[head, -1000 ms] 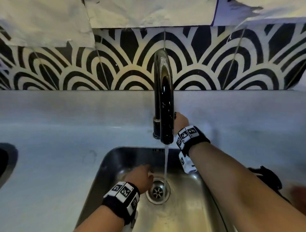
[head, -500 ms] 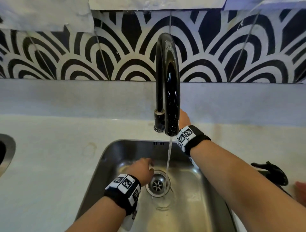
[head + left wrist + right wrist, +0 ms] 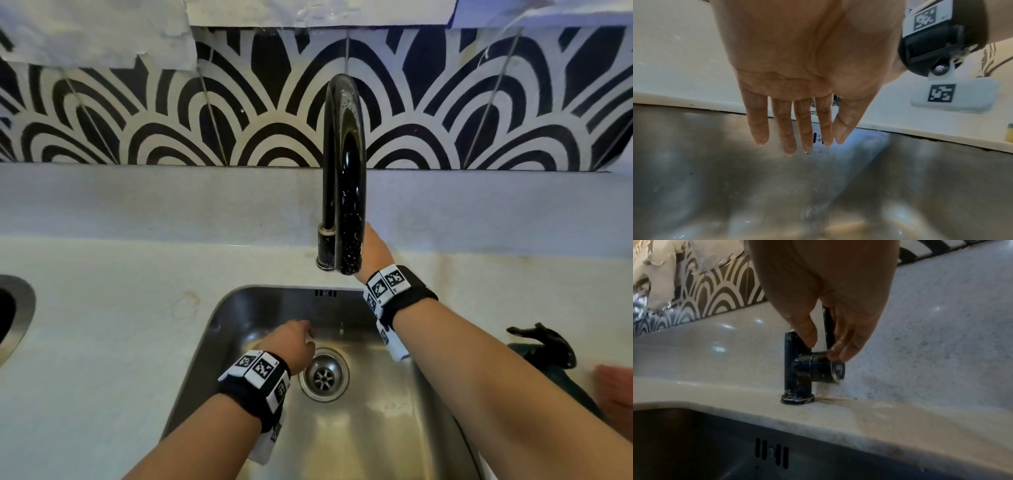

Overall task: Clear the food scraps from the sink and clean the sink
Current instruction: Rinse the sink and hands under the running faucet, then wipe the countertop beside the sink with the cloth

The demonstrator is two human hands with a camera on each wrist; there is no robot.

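One steel sink (image 3: 394, 431) is set into the pale counter (image 3: 102, 308), with one drain (image 3: 323, 375). The left hand (image 3: 291, 346) hovers inside it beside the drain, fingers (image 3: 782, 129) straight and empty. The right hand (image 3: 830, 305) pinches the lever (image 3: 828, 327) of the one black tap (image 3: 344, 171).

Stainless steel sink (image 3: 394, 428) sunk into the bench near its back edge, basin wet, round drain strainer (image 3: 323, 375) at centre.

black-and-white fan-pattern tiles (image 3: 178, 113) behind pale speckled counter (image 3: 102, 294); torn paper (image 3: 85, 31) taped above; second basin's rim (image 3: 20, 308) at left edge.
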